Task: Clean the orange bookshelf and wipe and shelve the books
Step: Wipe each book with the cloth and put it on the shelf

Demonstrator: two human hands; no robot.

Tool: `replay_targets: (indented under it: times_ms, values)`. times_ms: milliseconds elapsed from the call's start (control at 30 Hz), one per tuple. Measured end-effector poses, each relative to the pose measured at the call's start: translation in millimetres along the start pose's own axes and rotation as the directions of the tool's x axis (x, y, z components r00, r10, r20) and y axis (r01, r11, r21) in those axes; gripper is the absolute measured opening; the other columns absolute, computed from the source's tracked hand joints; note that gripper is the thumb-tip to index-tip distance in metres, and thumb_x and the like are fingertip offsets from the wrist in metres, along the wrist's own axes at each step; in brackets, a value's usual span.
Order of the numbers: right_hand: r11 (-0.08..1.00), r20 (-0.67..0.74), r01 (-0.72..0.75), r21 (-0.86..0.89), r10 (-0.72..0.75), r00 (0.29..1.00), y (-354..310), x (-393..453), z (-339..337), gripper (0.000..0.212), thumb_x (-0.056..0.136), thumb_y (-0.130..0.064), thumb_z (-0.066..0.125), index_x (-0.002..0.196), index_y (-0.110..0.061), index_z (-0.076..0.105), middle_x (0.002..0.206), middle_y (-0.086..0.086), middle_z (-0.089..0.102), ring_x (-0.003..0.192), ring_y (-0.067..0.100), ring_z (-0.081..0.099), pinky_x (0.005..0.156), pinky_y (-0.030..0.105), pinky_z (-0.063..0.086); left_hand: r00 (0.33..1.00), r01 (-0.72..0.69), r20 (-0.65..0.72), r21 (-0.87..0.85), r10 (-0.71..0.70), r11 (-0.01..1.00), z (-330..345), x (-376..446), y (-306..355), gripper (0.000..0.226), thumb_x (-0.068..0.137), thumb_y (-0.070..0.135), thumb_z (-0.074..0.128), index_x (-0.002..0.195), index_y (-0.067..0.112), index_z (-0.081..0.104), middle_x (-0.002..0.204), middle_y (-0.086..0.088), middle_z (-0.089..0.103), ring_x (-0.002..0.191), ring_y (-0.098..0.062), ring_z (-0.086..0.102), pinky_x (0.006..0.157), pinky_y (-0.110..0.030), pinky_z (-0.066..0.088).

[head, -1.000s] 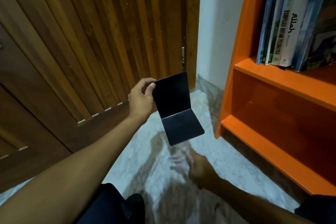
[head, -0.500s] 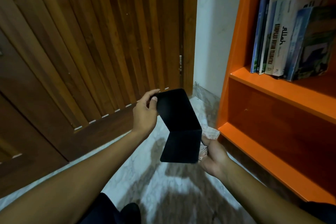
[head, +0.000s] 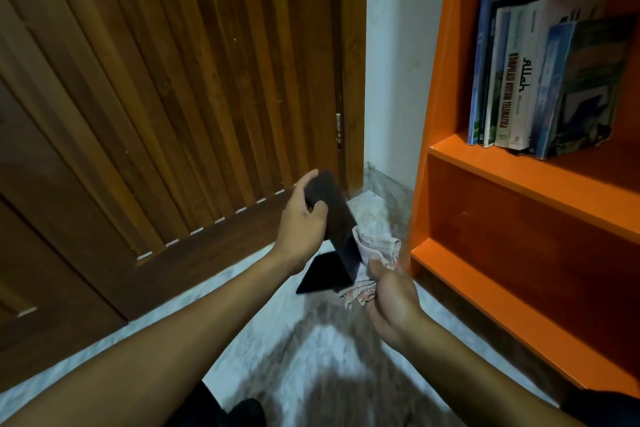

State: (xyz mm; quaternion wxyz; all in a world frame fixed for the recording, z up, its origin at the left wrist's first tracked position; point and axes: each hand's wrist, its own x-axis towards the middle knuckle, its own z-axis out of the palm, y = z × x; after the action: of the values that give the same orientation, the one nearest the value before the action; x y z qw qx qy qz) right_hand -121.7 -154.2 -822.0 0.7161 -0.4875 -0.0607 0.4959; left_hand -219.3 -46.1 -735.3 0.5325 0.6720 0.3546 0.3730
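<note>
1 view only: head cam, wide-angle, looks fwd & down over both forearms at the floor [head: 332, 357]. Close range, hands mid-frame. Wooden door [head: 156, 97] fills left, orange bookshelf [head: 519, 191] at right edge, both seen obliquely.

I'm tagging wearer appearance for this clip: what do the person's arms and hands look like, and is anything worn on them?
Both forearms are bare as far as the frame shows: no sleeves, watch, bracelets or gloves. I can make out no rings on the left hand or the right hand, though the picture is dim and a little blurred. Dark clothing shows at the bottom edge.
</note>
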Motion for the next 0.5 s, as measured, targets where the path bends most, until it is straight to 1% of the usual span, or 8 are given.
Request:
replay_targets:
  times_ms: [67,133,167,200,267,333,433,500]
  values:
    - [0.992,0.025,0.096,-0.080,-0.094,0.995,-1.2,-2.0,2.0,0.031,0.104,-0.022,0.048,0.135,-0.023,0.053,0.133,0.003,0.062,0.118,0.024,0.061,0.104,0.046,0.048,0.998,-0.051,0.038,-0.001,0.051,0.999,-2.6,-1.7,0.5,0.049,0.102,0.011,0.048,0.136,0.047,0.044,0.130,0.010,0.054,0.112,-0.023,0.059,0.092,-0.056,0.055]
    - [0.966,0.010,0.182,-0.182,-0.183,0.983,-3.6,-2.2,3.9,0.030,0.104,-0.031,0.047,0.134,-0.029,0.050,0.124,0.000,0.059,0.102,0.015,0.059,0.088,0.036,0.050,0.997,-0.064,0.044,-0.037,0.065,0.997,-4.4,-2.3,1.7,0.045,0.103,0.010,0.047,0.135,0.041,0.044,0.135,0.006,0.050,0.120,-0.022,0.057,0.089,-0.052,0.058]
    - [0.949,-0.002,0.221,-0.226,-0.227,0.974,-5.7,-2.3,4.5,0.033,0.103,-0.035,0.047,0.137,-0.033,0.048,0.118,0.000,0.056,0.092,0.011,0.054,0.080,0.032,0.047,0.998,-0.050,0.039,-0.066,0.053,0.997,-3.8,-3.2,3.9,0.041,0.104,0.010,0.046,0.134,0.037,0.044,0.134,0.002,0.050,0.118,-0.023,0.058,0.083,-0.050,0.060]
    - [0.929,-0.008,0.257,-0.265,-0.268,0.963,-9.0,-3.8,5.4,0.038,0.103,-0.036,0.046,0.141,-0.035,0.044,0.116,-0.002,0.054,0.089,0.009,0.052,0.078,0.031,0.045,0.999,-0.035,0.034,-0.083,0.038,0.996,-2.7,-4.6,7.5,0.036,0.105,0.010,0.044,0.133,0.032,0.044,0.131,-0.001,0.051,0.114,-0.022,0.060,0.077,-0.047,0.062]
    - [0.891,-0.002,0.329,-0.314,-0.347,0.938,-16.8,-6.5,8.2,0.045,0.106,-0.030,0.043,0.150,-0.029,0.037,0.131,-0.005,0.054,0.114,0.013,0.054,0.098,0.034,0.046,0.999,-0.007,0.034,-0.071,0.010,0.997,-0.6,-7.6,13.0,0.028,0.107,0.017,0.038,0.132,0.027,0.047,0.126,-0.003,0.055,0.107,-0.021,0.063,0.066,-0.039,0.062]
    - [0.855,0.015,0.386,-0.346,-0.407,0.913,-24.9,-10.1,13.0,0.048,0.107,-0.027,0.040,0.154,-0.025,0.031,0.152,-0.004,0.043,0.138,0.018,0.043,0.115,0.040,0.037,0.998,0.011,0.066,-0.021,-0.010,1.000,2.5,-12.5,16.7,0.027,0.109,0.024,0.033,0.129,0.026,0.050,0.122,-0.003,0.059,0.100,-0.018,0.066,0.060,-0.034,0.061]
    - [0.760,0.079,0.466,-0.452,-0.487,0.870,-32.3,-10.5,20.4,0.047,0.105,-0.030,0.043,0.150,-0.041,0.032,0.162,-0.005,0.029,0.146,0.020,0.033,0.116,0.049,0.036,0.985,0.005,0.171,0.045,-0.013,0.999,10.4,-23.2,16.9,0.031,0.109,0.028,0.031,0.127,0.024,0.055,0.113,-0.004,0.065,0.091,-0.018,0.070,0.057,-0.034,0.059]
    - [0.630,0.195,0.572,-0.526,-0.565,0.802,-35.6,-12.6,22.5,0.055,0.103,-0.015,0.048,0.144,-0.051,0.037,0.164,-0.014,0.017,0.152,0.011,0.016,0.121,0.048,0.026,0.976,0.027,0.213,0.050,-0.037,0.998,19.1,-27.2,15.1,0.030,0.109,0.028,0.032,0.124,0.023,0.057,0.110,-0.005,0.067,0.088,-0.019,0.071,0.055,-0.033,0.058]
